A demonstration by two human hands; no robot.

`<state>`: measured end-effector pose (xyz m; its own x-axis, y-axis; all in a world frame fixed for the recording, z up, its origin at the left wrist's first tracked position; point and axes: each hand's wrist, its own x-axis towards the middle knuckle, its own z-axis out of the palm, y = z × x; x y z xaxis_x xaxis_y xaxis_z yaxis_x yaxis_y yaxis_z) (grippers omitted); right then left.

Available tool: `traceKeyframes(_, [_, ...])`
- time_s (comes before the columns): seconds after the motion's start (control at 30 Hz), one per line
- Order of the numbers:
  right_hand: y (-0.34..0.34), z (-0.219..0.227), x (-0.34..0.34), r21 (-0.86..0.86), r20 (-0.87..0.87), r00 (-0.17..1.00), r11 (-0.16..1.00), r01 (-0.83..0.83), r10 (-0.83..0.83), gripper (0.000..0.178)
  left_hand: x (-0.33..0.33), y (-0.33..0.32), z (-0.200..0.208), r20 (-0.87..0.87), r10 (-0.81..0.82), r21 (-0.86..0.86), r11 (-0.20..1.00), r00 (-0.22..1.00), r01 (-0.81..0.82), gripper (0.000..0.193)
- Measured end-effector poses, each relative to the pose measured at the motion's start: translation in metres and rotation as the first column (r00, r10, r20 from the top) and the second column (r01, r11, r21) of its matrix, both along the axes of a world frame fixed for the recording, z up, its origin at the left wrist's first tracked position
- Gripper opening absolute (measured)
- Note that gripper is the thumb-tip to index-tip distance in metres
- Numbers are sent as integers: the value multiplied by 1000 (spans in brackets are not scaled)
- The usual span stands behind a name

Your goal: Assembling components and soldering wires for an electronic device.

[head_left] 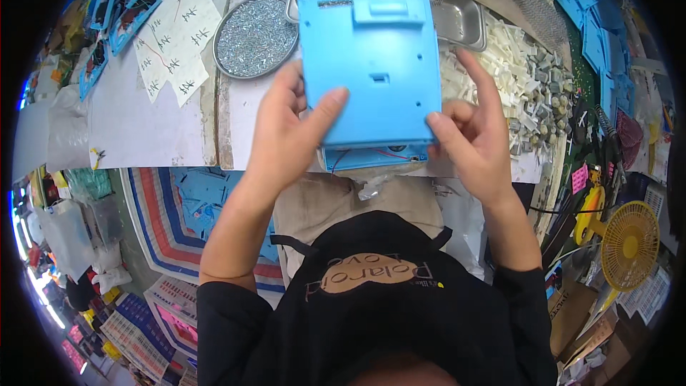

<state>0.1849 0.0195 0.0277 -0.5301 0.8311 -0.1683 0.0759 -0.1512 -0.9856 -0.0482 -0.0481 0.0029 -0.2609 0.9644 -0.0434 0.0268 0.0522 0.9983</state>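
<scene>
A square blue plastic housing panel (371, 64) is held up above the table's near edge. My left hand (293, 121) grips its left side, thumb across the face and fingers behind. At the lower right corner, my right hand (475, 125) has its thumb on the panel's edge; the index finger is stretched out and the others are curled. Below the panel, partly hidden by it, lies another blue plastic part (375, 158) with red wires. The panel's face has a raised block near the top, a small slot in the middle and several holes.
A round metal dish of screws (256, 37) stands left of the panel. Behind are metal trays (464, 21) of small parts. White plastic pieces (525, 75) are heaped at right. Marked paper (175, 39) and blue frames (128, 11) lie at left. A yellow fan (629, 246) is at far right.
</scene>
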Motion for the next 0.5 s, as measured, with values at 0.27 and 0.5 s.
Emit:
traceKeyframes(0.27, [-11,-36,16,431,436,895,894,-120,-90,55,11,-3,-9,-633,-19,11,999,774,34,81])
traceKeyframes(0.5, [-1,-41,10,510,524,852,796,-326,13,47,3,-14,-13,-561,-36,-68,998,827,-3,75])
